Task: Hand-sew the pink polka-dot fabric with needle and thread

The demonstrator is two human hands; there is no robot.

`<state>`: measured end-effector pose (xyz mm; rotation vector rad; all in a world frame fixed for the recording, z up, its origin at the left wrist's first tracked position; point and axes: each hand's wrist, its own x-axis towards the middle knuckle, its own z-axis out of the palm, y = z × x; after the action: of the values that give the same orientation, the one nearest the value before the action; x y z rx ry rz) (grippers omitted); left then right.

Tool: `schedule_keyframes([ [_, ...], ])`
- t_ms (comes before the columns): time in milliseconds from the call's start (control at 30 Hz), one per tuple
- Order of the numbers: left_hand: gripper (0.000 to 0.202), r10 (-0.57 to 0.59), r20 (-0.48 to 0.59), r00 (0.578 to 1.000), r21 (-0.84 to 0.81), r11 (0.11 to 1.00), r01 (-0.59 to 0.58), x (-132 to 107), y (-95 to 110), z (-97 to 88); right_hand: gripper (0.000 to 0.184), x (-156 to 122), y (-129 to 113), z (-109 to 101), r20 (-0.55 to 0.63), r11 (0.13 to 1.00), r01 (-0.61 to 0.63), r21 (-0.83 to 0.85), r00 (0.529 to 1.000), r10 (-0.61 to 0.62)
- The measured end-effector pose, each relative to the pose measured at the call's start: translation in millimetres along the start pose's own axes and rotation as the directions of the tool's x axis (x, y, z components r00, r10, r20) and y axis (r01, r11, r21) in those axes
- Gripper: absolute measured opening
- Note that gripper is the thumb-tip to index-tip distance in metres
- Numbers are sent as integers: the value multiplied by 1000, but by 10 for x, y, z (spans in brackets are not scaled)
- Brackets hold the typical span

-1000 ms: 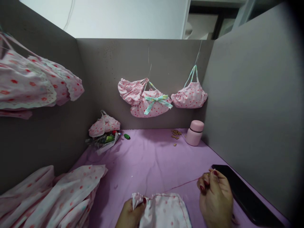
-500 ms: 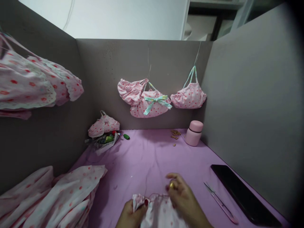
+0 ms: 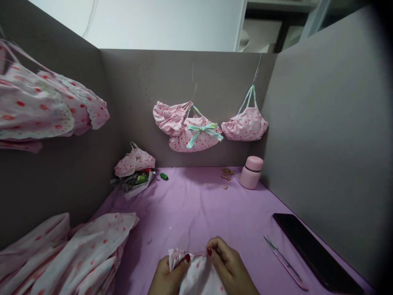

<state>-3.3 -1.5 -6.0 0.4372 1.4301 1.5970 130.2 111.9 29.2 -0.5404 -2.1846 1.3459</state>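
A piece of pale pink cloth with red dots (image 3: 199, 276) hangs between my hands near the bottom of the head view. My left hand (image 3: 172, 272) is closed on its gathered upper corner, thumb on top. My right hand (image 3: 229, 264) pinches thumb and forefinger together at the cloth's upper edge. A thin pink thread (image 3: 198, 252) runs along that edge to the right fingertips. What else those fingertips hold is too small to make out.
Thread snips (image 3: 284, 262) and a black phone-like slab (image 3: 316, 250) lie at right. A pink flask (image 3: 251, 173) stands behind. Dotted cloth (image 3: 86, 254) is heaped at left. Dotted pouches (image 3: 196, 133) hang along the grey back panel (image 3: 132, 73). A plastic bag (image 3: 138, 182) sits back left.
My right hand has come down from its raised, loosely curled pose to a pinch at the cloth's upper edge. My left hand keeps its grip, shifted slightly left.
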Motion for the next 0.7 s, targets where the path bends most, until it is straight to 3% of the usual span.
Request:
schedule_keyframes([
  [133, 36, -1, 52, 999, -35, 999, 3, -116, 191, 62, 25, -3, -44, 14, 131, 981, 127, -149, 986, -107],
  [233, 33, -7, 56, 998, -50, 999, 9, -156, 282, 98, 27, 4, -37, 30, 161, 972, 135, -193, 981, -105],
  [700, 31, -1, 76, 997, -102, 995, 9, -113, 211, 78, 28, 10, -30, 39, 149, 974, 160, -161, 979, -136],
])
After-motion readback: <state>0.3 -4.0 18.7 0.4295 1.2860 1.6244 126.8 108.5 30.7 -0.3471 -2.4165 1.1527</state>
